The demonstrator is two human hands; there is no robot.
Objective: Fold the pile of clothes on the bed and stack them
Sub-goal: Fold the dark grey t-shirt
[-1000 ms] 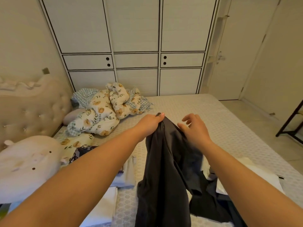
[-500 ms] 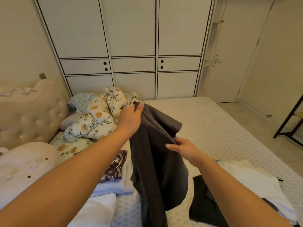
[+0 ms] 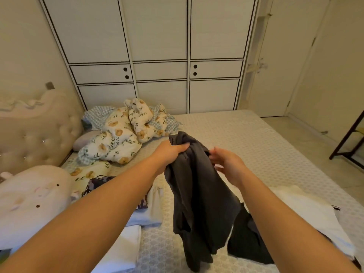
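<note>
A dark grey garment (image 3: 199, 196) hangs in the air above the bed (image 3: 246, 140). My left hand (image 3: 170, 152) grips its bunched top edge. My right hand (image 3: 228, 164) is just to the right, fingertips touching the fabric's upper edge; whether they pinch it is unclear. Under the hanging cloth, another dark piece (image 3: 246, 241) lies on the bed. White clothes (image 3: 307, 211) lie to the right under my right forearm. To the left lie folded white pieces (image 3: 126, 245) and a dark patterned item (image 3: 94, 184).
A crumpled floral blanket (image 3: 122, 134) sits at the bed's far left, by a tufted headboard (image 3: 35, 134) and a pale plush pillow (image 3: 31, 200). White wardrobe doors (image 3: 159, 56) stand behind the bed. A dark frame (image 3: 350, 138) stands on the floor at right.
My left hand came down and to the right with the garment's top. My right hand rose from the cloth's middle to its upper edge beside the left hand.
</note>
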